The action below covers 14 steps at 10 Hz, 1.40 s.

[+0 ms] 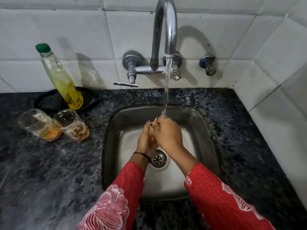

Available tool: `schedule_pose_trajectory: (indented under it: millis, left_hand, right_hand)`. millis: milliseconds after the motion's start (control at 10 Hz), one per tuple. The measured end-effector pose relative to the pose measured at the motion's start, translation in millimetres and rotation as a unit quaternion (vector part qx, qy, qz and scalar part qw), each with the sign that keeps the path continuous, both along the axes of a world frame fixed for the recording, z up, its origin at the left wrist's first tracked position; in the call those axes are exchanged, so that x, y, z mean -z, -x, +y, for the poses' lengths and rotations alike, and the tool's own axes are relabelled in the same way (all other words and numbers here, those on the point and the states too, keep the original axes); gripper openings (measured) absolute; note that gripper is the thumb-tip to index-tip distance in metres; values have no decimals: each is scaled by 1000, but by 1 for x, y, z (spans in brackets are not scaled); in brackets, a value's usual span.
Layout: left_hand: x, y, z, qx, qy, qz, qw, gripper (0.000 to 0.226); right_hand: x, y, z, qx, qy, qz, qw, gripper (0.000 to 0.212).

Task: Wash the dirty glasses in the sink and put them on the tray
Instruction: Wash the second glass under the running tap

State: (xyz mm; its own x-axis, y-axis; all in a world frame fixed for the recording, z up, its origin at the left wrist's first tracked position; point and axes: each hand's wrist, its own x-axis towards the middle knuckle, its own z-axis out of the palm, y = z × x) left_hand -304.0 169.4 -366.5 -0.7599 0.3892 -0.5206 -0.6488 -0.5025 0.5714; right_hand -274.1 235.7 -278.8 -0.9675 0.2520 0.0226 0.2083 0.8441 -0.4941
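Note:
Over the steel sink [114, 130] I hold a glass [153, 138] between both hands, and only slivers of it show. My left hand [146, 140] grips it from the left and my right hand [167, 135] wraps over it from the right. Water runs from the chrome tap [166, 30] onto the glass rim. Two dirty glasses [39, 124] [71, 124] with orange residue stand on the dark counter left of the sink.
A green-capped bottle of yellow liquid [61, 78] stands on a black dish [49, 102] at the back left. The speckled granite counter [49, 171] surrounds the sink, with white tiled walls behind and to the right. The drain [158, 158] sits below my wrists.

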Motion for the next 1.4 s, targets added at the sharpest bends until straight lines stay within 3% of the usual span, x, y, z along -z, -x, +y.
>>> schedule_pose_trajectory:
  millis: [100, 200, 300, 400, 500, 600, 700, 800, 900, 1000, 1100, 1200, 1300, 1400]
  left_hand:
    - [4, 18, -9, 72, 65, 8, 995, 37]
    - [0, 31, -17, 164, 150, -3, 975, 31]
    - [5, 40, -15, 104, 113, 15, 988, 25]
    - [15, 41, -4, -38, 25, -12, 999, 47]
    - [21, 39, -2, -5, 55, -25, 998, 61]
    - [14, 47, -6, 106, 98, -90, 985, 58]
    - [20, 54, -7, 113, 104, -124, 980, 57]
    - [27, 54, -1, 18, 29, -92, 995, 62]
    - [23, 53, 9, -12, -8, -74, 997, 50]
    - [21, 63, 8, 30, 70, -60, 995, 57]
    - [20, 71, -2, 112, 101, -82, 985, 82]
    - [24, 68, -1, 85, 81, -101, 988, 75]
    - [31, 63, 9, 38, 59, -95, 993, 59]
    - [29, 58, 11, 56, 75, -88, 992, 66]
  right_hand:
    - [11, -16, 8, -134, 5, -102, 986, 28]
    - [19, -19, 25, -245, -52, -186, 950, 31]
    - [20, -4, 22, -215, -37, -112, 969, 30]
    - [35, 17, -10, 13, 263, -51, 963, 28]
    - [66, 23, -20, 103, 435, -61, 893, 20]
    - [90, -2, 11, -164, 48, -36, 985, 13]
    - [88, 8, 36, -341, -182, -60, 920, 26]
    - [75, 32, 20, -203, 5, -110, 973, 32]
    - [65, 54, -7, 101, 371, -127, 914, 35]
    - [78, 47, -4, -3, 290, -127, 949, 32]
    - [96, 31, 33, -175, 106, -141, 969, 33]
    - [117, 39, 45, -263, -44, -35, 963, 30]
    - [102, 55, 3, -129, -47, -102, 985, 27]
    - [102, 40, -6, 49, 337, 36, 939, 28]
